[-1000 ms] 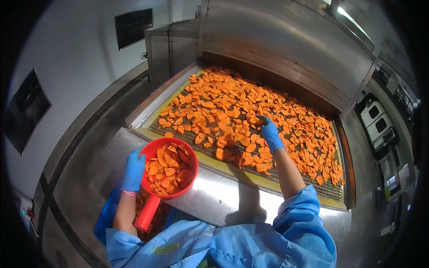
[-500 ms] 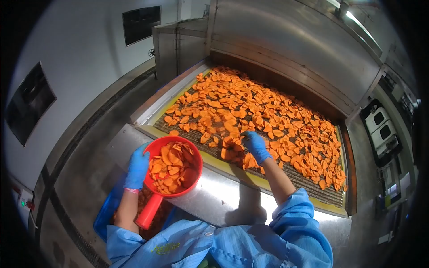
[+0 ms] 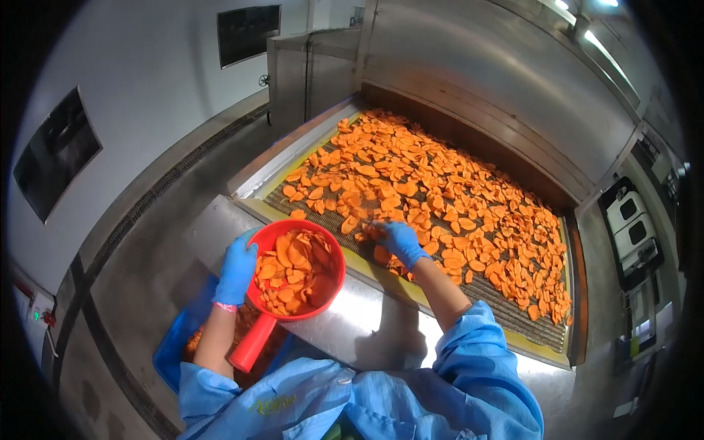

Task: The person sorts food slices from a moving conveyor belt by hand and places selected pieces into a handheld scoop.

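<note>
My left hand (image 3: 239, 268), in a blue glove, grips the left rim of a red plastic dipper (image 3: 339, 282). Thin oval orange vegetable slices (image 3: 293, 268) lie in the dipper, and its thick handle points down toward my body. My right hand (image 3: 400, 240), also gloved in blue, rests low over the near edge of a mesh conveyor belt (image 3: 506, 312). Its fingers reach left, apart, among loose orange slices (image 3: 433, 191) on the belt; the fingertips are partly lost among them. The kind of vegetable, carrot or sweet potato, is unclear.
A metal ledge (image 3: 352, 323) runs along the belt's front. Below left stands a blue crate (image 3: 167, 359) with more orange pieces. A tall steel housing (image 3: 484, 81) rises behind the belt, with metal sides (image 3: 249, 176) beside it. A wall with dark windows (image 3: 57, 154) is at left.
The view has shifted slightly. My right hand has moved left along the belt's near edge, and slices near its fingers have shifted. My left hand still holds the dipper.
</note>
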`<action>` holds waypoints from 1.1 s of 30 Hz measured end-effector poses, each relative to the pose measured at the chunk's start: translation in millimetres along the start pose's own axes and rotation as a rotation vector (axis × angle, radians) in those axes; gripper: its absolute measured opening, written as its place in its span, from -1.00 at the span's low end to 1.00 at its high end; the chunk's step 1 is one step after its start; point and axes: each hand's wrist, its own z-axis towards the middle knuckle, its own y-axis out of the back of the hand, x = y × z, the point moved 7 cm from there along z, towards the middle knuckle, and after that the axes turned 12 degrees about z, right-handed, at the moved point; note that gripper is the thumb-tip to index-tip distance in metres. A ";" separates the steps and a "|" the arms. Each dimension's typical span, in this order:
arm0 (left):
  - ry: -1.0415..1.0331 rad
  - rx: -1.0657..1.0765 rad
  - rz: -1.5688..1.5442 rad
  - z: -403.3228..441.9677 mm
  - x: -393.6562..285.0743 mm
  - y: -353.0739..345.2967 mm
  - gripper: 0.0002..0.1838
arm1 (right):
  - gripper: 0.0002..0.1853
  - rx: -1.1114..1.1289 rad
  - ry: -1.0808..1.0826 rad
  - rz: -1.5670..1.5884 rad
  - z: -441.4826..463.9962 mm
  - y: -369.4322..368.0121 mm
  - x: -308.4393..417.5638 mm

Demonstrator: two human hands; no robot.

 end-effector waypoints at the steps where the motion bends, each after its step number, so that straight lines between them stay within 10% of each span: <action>1: 0.010 0.005 0.019 -1.1 -0.8 0.4 -0.62 | -0.71 0.071 0.072 -0.106 -6.7 -6.7 1.1; 8: 0.004 -0.024 0.033 2.1 14.6 -2.7 -0.62 | -0.72 -0.165 -0.254 0.269 -21.4 5.9 -18.3; 11: 0.007 -0.016 0.059 1.2 11.5 -1.5 -0.62 | -0.67 0.275 -0.055 -0.103 -33.5 -5.1 19.9; 22: 0.029 -0.017 0.050 1.8 12.7 -0.9 -0.62 | -0.76 0.150 -0.175 0.063 -31.2 -0.7 5.6; 33: 0.041 -0.006 0.005 0.6 11.1 -1.3 -0.62 | -0.67 -0.097 -0.359 0.837 -13.6 8.5 -31.7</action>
